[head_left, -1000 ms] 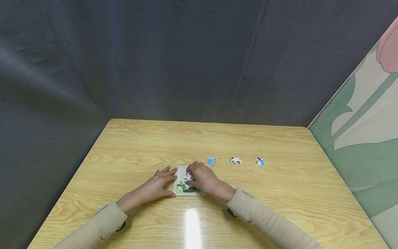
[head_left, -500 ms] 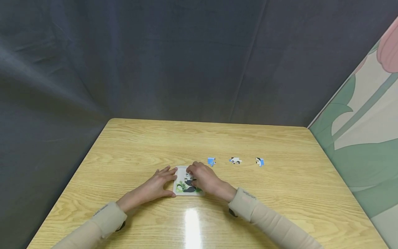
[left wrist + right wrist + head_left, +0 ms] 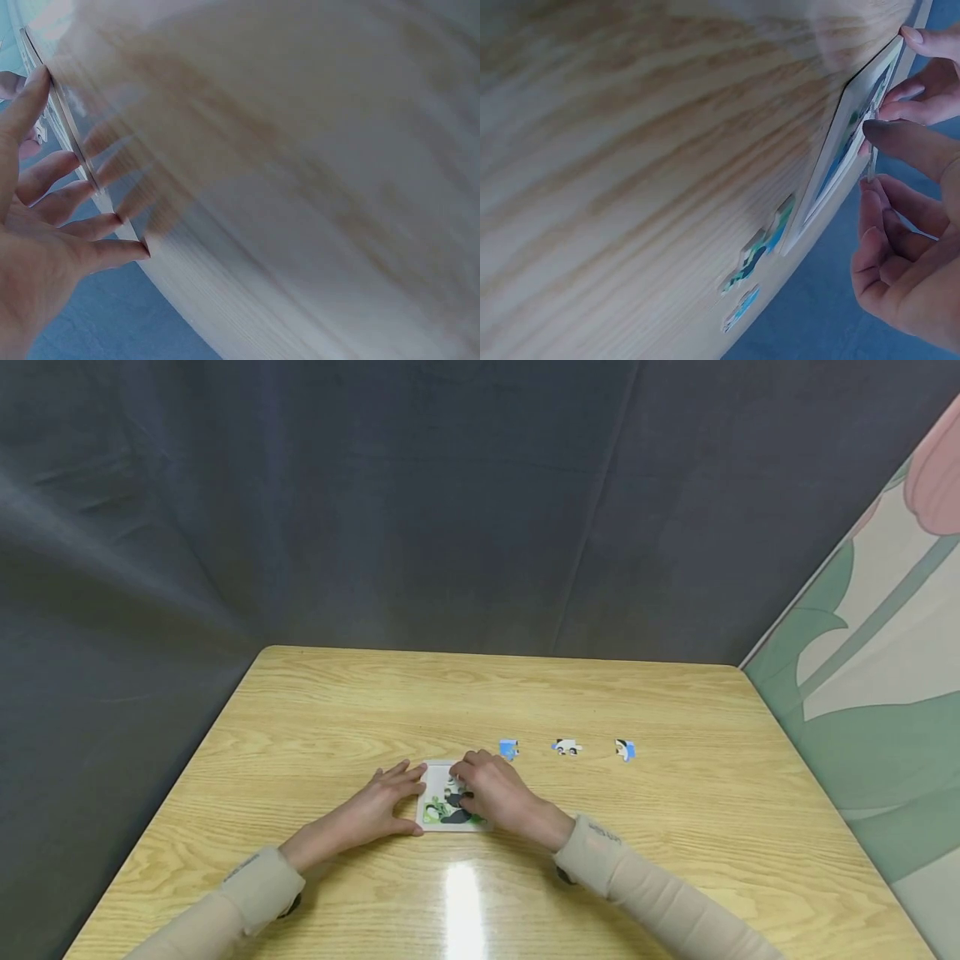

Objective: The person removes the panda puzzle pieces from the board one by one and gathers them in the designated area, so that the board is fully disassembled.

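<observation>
A small white puzzle tray (image 3: 457, 827) lies on the table, with a green, black and white panda picture partly laid in it. My left hand (image 3: 378, 806) rests at its left side with fingers spread, fingertips and thumb touching the edge. In the left wrist view those fingers (image 3: 56, 187) line the tray's rim. My right hand (image 3: 495, 789) is over the tray's right half and pinches a puzzle piece (image 3: 872, 156) between thumb and fingertips. In the right wrist view the piece stands on edge close over the tray; its picture is hidden.
Three loose puzzle pieces lie in a row behind and right of the tray: a blue one (image 3: 508, 748), a white one with panda eyes (image 3: 566, 747) and a blue, black and white one (image 3: 625, 749). A dark curtain (image 3: 450, 527) hangs behind the wooden table (image 3: 337, 710).
My right hand has shifted only slightly over the tray, and the piece in it shows at a changed tilt. My left hand, the tray and the loose pieces stay put.
</observation>
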{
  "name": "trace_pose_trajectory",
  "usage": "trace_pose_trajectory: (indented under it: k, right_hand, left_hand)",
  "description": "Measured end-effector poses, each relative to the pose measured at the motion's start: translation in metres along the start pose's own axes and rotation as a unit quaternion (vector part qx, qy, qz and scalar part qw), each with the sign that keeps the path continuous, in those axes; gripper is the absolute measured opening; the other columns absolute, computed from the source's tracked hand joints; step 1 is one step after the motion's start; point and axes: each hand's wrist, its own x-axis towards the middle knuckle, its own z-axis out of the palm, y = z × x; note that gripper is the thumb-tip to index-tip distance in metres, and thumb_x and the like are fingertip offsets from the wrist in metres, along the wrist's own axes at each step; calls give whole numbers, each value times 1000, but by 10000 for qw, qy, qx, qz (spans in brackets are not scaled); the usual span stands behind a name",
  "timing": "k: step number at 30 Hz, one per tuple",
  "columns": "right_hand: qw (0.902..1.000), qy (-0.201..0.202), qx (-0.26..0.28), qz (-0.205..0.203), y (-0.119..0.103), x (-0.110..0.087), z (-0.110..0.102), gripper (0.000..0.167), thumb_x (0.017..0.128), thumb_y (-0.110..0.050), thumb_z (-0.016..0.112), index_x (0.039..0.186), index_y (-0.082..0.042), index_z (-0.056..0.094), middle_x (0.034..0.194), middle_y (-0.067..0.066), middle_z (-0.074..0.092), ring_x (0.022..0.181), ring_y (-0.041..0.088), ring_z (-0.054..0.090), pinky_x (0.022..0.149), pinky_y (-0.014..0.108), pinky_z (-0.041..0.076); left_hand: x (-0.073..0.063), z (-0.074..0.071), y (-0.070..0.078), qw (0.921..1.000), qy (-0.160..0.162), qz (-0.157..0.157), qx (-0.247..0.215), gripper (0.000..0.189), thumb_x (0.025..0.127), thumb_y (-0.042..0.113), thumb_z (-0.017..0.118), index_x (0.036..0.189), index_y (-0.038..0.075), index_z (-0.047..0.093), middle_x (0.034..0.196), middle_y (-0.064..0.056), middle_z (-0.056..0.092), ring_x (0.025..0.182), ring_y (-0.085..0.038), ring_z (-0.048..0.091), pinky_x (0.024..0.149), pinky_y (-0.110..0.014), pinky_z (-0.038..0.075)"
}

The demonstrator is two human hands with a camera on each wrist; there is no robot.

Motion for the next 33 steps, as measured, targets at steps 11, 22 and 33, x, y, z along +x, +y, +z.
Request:
trace_pose_trajectory:
  k: [11, 22, 33]
  right_hand:
    - [9982, 196, 564, 91, 12, -9, -11, 42, 75, -11, 84, 112, -1, 68, 98, 5, 66, 87, 16, 59, 73, 24, 53]
    - [9933, 686, 933, -34, 27, -30, -24, 41, 71, -1, 83, 109, 3, 68, 96, 9, 67, 88, 20, 62, 76, 28, 55]
    - [9910, 881, 983, 224, 53, -64, -31, 41, 70, 2, 82, 108, 4, 68, 95, 9, 67, 84, 21, 64, 73, 28, 56]
  left_hand:
    - [-3, -1, -1, 10000, 34, -41, -66, 63, 80, 35, 76, 127, -3, 59, 150, -19, 36, 140, -44, 25, 104, -71, 21]
    - [-5, -2, 1, 10000, 30, -29, -47, 63, 80, 34, 77, 127, -3, 59, 150, -19, 35, 140, -44, 24, 103, -71, 21]
    - [-5, 0, 3, 10000, -3, -5, -89, 63, 81, 34, 76, 128, -4, 58, 151, -19, 35, 140, -44, 24, 104, -71, 20]
